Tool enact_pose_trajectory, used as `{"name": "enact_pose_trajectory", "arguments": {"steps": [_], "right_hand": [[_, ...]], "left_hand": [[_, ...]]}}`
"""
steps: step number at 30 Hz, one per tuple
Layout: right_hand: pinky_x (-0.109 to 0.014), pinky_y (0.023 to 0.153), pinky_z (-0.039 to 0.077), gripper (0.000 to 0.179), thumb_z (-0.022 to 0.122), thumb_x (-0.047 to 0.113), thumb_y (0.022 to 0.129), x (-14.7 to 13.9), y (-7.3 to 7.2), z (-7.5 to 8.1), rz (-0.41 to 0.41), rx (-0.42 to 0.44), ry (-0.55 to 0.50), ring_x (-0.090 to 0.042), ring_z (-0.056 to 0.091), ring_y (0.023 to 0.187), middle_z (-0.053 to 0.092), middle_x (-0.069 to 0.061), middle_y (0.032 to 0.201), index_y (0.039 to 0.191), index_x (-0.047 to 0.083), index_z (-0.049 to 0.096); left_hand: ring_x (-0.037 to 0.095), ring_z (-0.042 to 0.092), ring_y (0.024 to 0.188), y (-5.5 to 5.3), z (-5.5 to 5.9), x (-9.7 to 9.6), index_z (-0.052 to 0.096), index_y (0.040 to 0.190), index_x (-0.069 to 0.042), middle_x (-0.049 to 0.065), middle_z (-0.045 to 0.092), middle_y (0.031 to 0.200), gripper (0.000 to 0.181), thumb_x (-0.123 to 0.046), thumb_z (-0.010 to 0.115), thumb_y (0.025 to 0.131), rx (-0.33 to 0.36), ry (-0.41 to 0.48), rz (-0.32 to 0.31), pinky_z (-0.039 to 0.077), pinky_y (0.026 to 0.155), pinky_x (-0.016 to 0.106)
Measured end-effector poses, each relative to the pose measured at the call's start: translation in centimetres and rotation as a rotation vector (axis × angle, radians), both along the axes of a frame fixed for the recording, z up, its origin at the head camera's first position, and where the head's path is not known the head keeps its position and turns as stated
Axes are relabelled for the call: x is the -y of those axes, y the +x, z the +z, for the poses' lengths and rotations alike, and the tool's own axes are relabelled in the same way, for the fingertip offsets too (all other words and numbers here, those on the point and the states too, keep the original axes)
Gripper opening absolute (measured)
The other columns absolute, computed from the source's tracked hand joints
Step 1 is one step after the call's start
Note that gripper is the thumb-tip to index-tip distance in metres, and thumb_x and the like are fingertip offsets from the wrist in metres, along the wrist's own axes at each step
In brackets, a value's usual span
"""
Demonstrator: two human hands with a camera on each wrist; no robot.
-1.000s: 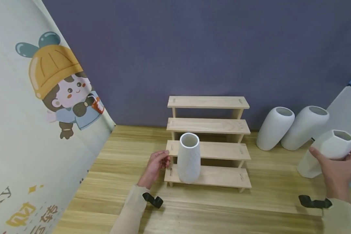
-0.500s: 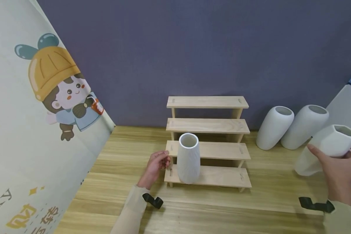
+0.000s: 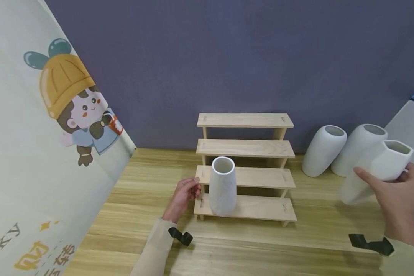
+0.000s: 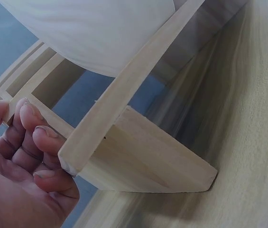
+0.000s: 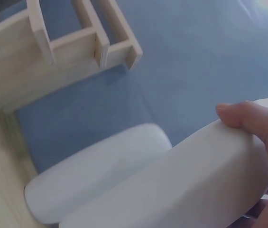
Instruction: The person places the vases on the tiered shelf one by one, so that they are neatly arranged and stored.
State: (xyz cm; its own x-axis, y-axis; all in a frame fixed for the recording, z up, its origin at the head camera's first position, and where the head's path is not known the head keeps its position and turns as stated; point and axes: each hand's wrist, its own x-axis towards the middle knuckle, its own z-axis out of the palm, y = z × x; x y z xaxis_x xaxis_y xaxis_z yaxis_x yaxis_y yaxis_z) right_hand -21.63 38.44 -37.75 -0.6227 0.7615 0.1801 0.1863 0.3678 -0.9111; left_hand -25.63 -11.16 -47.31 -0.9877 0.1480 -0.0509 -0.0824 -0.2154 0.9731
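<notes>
A wooden step shelf (image 3: 258, 207) with several tiers stands on the table. My left hand (image 3: 185, 191) pinches the left end of its second board from the bottom; the thumb and fingers (image 4: 32, 116) meet at that board in the left wrist view. On the lowest step a white textured vase (image 3: 222, 191) stands upright, near its left end. At the right, my right hand (image 3: 396, 191) grips a white vase with an angular mouth (image 3: 383, 163) around its upper body. This vase leans, base toward the left, and appears raised off the table.
Two smooth white vases, a nearer one (image 3: 324, 151) and another (image 3: 362, 143), stand at the back right behind the held vase. A dark cloth (image 3: 241, 57) hangs behind the shelf. A printed sheet (image 3: 27, 161) borders the wooden table (image 3: 151, 165) on the left.
My right hand has lifted the angular vase from the table and moved it slightly left. The left hand keeps its place on the shelf.
</notes>
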Motion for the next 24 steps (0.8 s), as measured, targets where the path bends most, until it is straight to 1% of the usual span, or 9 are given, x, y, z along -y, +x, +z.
{"name": "enact_pose_trajectory", "arguments": {"steps": [1, 4, 10, 12, 14, 19, 24], "right_hand": [[-0.014, 0.095, 0.040, 0.081, 0.086, 0.024, 0.074, 0.2, 0.1, 0.2, 0.013, -0.018, -0.002, 0.014, 0.046, 0.099, 0.047, 0.031, 0.112, 0.143, 0.032, 0.045], [-0.009, 0.082, 0.036, 0.078, 0.088, 0.016, 0.071, 0.7, 0.4, 0.7, 0.044, -0.077, -0.012, 0.014, 0.048, 0.091, 0.048, 0.032, 0.101, 0.138, 0.030, 0.050], [-0.006, 0.070, 0.038, 0.071, 0.090, 0.006, 0.066, 1.8, 0.5, 1.8, 0.089, -0.154, -0.034, 0.011, 0.052, 0.083, 0.055, 0.028, 0.095, 0.124, 0.031, 0.057], [-0.006, 0.070, 0.038, 0.071, 0.090, 0.005, 0.065, 2.2, 0.5, 2.1, 0.101, -0.159, -0.052, 0.010, 0.053, 0.083, 0.056, 0.027, 0.096, 0.123, 0.031, 0.057], [-0.007, 0.072, 0.038, 0.073, 0.090, 0.005, 0.066, 2.5, 0.5, 2.3, 0.111, -0.144, -0.062, 0.009, 0.053, 0.086, 0.055, 0.027, 0.098, 0.126, 0.030, 0.057], [-0.007, 0.072, 0.039, 0.075, 0.090, 0.005, 0.066, 3.5, 0.6, 3.0, 0.137, -0.119, -0.068, 0.007, 0.052, 0.088, 0.054, 0.025, 0.100, 0.129, 0.029, 0.056], [-0.007, 0.071, 0.041, 0.075, 0.090, -0.001, 0.065, 4.7, 0.6, 3.8, 0.195, -0.172, -0.049, 0.003, 0.054, 0.090, 0.058, 0.022, 0.103, 0.128, 0.026, 0.059]], "left_hand": [[0.003, 0.051, 0.051, 0.0, 0.0, 0.0, 0.064, 0.064, -0.022, -0.012, 0.059, 0.054, 0.042, -0.016, 0.049, 0.103, 0.002, 0.000, -0.002, 0.031, 0.053, 0.021], [0.003, 0.051, 0.051, 0.1, 0.1, 0.0, 0.064, 0.065, -0.022, -0.012, 0.059, 0.055, 0.042, -0.016, 0.048, 0.103, 0.001, -0.003, -0.007, 0.031, 0.053, 0.021], [0.003, 0.051, 0.051, 0.0, 0.1, 0.0, 0.064, 0.064, -0.022, -0.012, 0.059, 0.055, 0.042, -0.017, 0.049, 0.103, 0.005, -0.003, -0.002, 0.032, 0.052, 0.021], [0.003, 0.051, 0.051, -0.1, 0.1, 0.0, 0.064, 0.064, -0.021, -0.011, 0.059, 0.055, 0.042, -0.017, 0.049, 0.103, 0.008, -0.005, 0.001, 0.033, 0.052, 0.021], [0.003, 0.051, 0.051, -0.1, 0.1, 0.0, 0.063, 0.064, -0.021, -0.011, 0.059, 0.054, 0.042, -0.017, 0.049, 0.103, 0.007, -0.011, 0.003, 0.032, 0.053, 0.021], [0.003, 0.051, 0.051, -0.1, 0.0, 0.0, 0.063, 0.064, -0.021, -0.011, 0.059, 0.054, 0.041, -0.017, 0.049, 0.103, 0.008, -0.016, 0.004, 0.032, 0.052, 0.021], [0.003, 0.051, 0.051, 0.0, 0.0, 0.0, 0.063, 0.063, -0.021, -0.011, 0.059, 0.054, 0.042, -0.017, 0.049, 0.102, 0.013, -0.002, 0.006, 0.032, 0.052, 0.021]]}}
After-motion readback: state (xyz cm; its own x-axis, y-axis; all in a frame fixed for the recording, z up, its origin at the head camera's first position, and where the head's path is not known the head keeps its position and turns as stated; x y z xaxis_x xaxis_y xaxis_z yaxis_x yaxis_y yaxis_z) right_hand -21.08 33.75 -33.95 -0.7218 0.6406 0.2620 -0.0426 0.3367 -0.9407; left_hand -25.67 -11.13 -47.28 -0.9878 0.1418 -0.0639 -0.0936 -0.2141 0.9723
